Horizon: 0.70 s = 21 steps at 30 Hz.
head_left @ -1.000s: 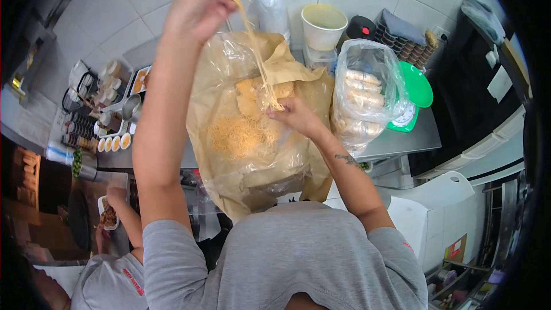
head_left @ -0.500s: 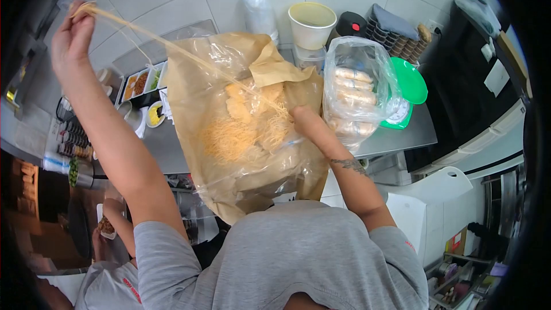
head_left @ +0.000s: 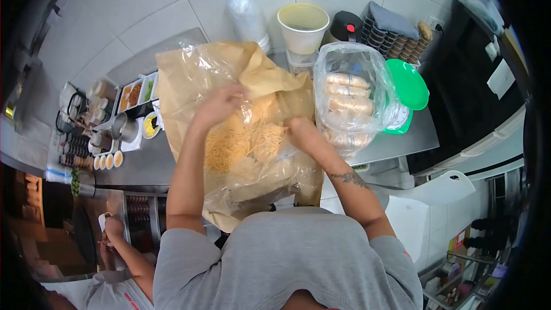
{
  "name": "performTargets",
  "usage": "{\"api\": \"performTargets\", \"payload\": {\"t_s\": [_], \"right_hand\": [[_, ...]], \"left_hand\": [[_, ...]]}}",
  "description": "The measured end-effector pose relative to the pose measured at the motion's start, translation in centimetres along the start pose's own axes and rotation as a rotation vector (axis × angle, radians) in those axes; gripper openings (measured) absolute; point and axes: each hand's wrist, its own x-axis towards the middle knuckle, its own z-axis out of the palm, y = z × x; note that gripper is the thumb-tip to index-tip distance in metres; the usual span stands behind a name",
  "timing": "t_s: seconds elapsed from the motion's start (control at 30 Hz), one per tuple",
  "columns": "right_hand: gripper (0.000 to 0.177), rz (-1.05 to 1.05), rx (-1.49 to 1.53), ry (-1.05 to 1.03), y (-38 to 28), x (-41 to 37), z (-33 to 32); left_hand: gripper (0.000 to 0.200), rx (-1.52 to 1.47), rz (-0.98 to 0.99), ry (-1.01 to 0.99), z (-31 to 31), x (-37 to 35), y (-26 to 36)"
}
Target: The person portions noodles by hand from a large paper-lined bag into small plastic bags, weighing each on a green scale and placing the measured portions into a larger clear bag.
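Thin yellow noodles (head_left: 229, 148) lie in loose piles inside a large brown paper bag (head_left: 183, 69) with a clear plastic liner. My left hand (head_left: 222, 103) is over the upper left of the pile, its fingers curved and smeared by motion. At the pile's right edge is my right hand (head_left: 303, 136), fingers curled closed beside a noodle bundle (head_left: 267, 142) and the liner. What those fingers grip is hidden. Just right of that hand stands a clear plastic bag (head_left: 350, 57) of packed pale rolls.
A green scale (head_left: 400, 121) and green lid (head_left: 408, 84) sit right of the clear bag. Behind stands a white tub (head_left: 303, 28). Left are topping trays (head_left: 135, 93), a metal pot (head_left: 123, 128) and small cups (head_left: 109, 161). Another person's arm (head_left: 129, 252) is at lower left.
My left hand has come down from high on the left, where it held up a long stretched strand of noodles, to the pile. My right hand stays at the pile's right edge.
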Motion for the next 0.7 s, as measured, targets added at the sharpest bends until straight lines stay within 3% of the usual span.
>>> {"api": "performTargets", "payload": {"t_s": [0.1,0.17,0.3,0.4,0.5,0.6,0.67,0.7], "right_hand": [[0.020,-0.053,0.051,0.094,-0.2,-0.3,-0.2],[0.019,-0.079,0.076,0.148,-0.2,-0.3,-0.5],[0.018,-0.058,0.158,0.223,-0.4,-0.3,-0.7],[0.018,-0.024,0.198,0.255,-1.0,-0.3,-1.4],[0.018,0.037,0.306,0.271,-1.3,-0.1,-1.6],[0.018,0.001,0.457,0.311,-0.6,0.1,-1.3],[0.018,-0.020,0.456,0.273,-0.5,0.2,-1.5],[0.018,-0.008,0.407,0.209,-0.8,0.1,-1.8]], "left_hand": [[0.031,-0.359,-0.281,-0.441,2.2,-0.2,5.7],[0.028,-0.442,-0.284,-0.474,4.2,-1.5,3.9],[0.024,-0.186,-0.263,-0.509,5.1,-4.0,-3.2],[0.024,-0.175,-0.468,-0.517,2.2,-6.2,-3.4],[0.027,0.262,-0.431,-0.552,1.6,-8.6,-7.2],[0.032,0.513,-0.599,-0.853,0.6,-7.9,-6.6],[0.034,0.307,-0.628,-0.583,-1.4,-5.8,-3.8],[0.034,0.312,-0.618,-0.583,-1.5,-5.4,-3.7]]}}
